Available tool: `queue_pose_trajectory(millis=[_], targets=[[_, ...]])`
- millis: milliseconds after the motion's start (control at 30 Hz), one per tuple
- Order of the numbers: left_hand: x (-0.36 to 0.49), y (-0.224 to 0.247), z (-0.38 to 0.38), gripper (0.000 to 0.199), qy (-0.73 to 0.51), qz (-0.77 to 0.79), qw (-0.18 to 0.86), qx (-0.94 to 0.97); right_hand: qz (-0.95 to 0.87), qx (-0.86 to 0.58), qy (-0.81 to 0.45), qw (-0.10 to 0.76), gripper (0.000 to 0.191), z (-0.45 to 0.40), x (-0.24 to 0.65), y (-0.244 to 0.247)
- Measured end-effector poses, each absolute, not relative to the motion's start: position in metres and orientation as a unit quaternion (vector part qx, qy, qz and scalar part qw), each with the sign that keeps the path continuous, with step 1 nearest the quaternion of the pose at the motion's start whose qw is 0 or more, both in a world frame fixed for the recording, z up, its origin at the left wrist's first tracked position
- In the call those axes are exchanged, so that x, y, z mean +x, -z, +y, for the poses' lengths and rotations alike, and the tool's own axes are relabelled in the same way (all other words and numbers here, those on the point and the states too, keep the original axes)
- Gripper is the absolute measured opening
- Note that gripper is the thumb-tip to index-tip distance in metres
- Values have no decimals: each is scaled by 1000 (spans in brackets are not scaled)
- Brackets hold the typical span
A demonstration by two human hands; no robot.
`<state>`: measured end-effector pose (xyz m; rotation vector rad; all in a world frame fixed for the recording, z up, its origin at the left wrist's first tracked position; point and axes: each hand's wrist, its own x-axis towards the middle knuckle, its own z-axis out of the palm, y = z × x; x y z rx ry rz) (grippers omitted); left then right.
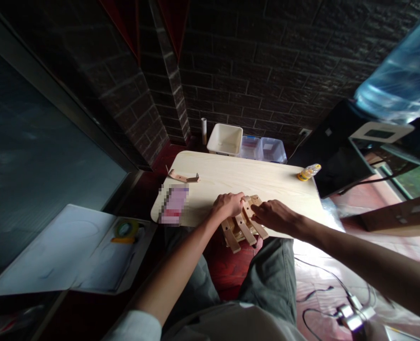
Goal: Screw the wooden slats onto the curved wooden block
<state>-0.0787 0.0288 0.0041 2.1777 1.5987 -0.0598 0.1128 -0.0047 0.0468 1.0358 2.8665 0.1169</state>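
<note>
A small wooden slatted piece, made of several pale curved strips with dark holes, sits at the table's near edge and juts out over my lap. My left hand is closed around its far left part, fingers curled at the strip ends. My right hand is closed against the right-hand strip, its fingertips pressed together; what they pinch, if anything, is hidden. A loose curved wooden strip with upright pegs at its ends lies at the far left of the table.
A blurred-out pink flat item lies on the table's left. A yellow-capped bottle stands at the far right corner. Beyond the table are a white bin and clear boxes. Cables and a power strip lie at the lower right.
</note>
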Motion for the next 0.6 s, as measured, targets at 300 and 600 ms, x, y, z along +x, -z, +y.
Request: queue_pose_trajectory(millis=[300,600], targets=[[-80,-2,27,36,16,580,216,785,932,341,-25,124,26,0,110,-54],[-81,-2,27,37,19,583,226,781,943,314,-24,108,22,-1,115,-45]])
